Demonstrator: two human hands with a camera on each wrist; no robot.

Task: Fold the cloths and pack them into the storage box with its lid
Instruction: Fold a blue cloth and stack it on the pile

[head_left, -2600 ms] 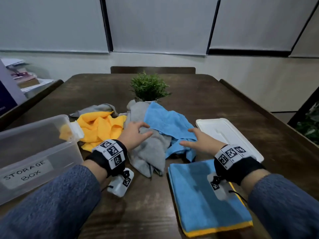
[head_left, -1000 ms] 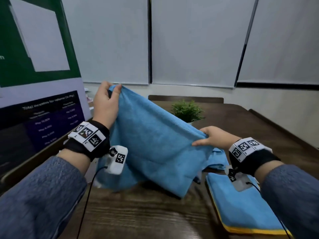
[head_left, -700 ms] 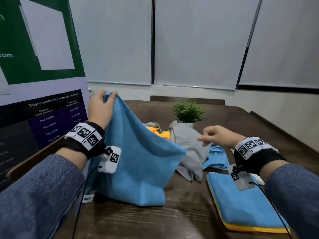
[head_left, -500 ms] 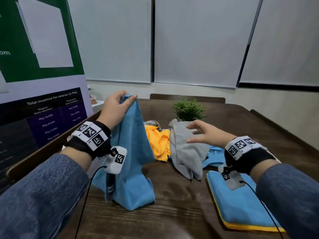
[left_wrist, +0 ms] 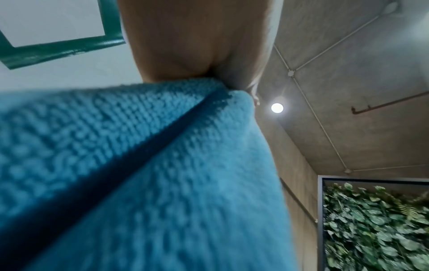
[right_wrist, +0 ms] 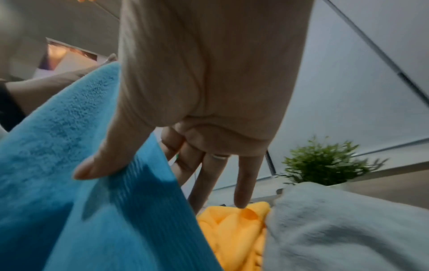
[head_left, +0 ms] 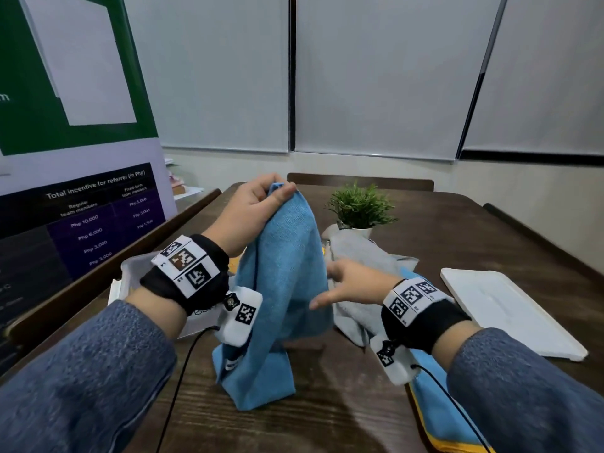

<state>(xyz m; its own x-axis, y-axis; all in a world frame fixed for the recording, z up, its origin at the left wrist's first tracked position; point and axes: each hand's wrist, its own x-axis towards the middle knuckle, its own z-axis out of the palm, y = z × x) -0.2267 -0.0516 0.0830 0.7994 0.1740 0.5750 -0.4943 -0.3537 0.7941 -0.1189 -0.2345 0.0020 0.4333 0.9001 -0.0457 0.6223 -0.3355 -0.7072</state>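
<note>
Above table (head_left: 327, 420), L hand (head_left: 251, 217) pinching blue cloth (head_left: 281, 289), R hand (head_left: 353, 286) alongside

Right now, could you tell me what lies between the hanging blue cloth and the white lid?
The right hand and the crumpled grey cloth lie between the blue cloth and the lid, in the head view.

An office meeting room.
A long dark wooden table (head_left: 457, 230) with chairs, drawn roller blinds (head_left: 372, 76) on the far wall, and a referral-incentive banner (head_left: 81, 204) at left.
</note>
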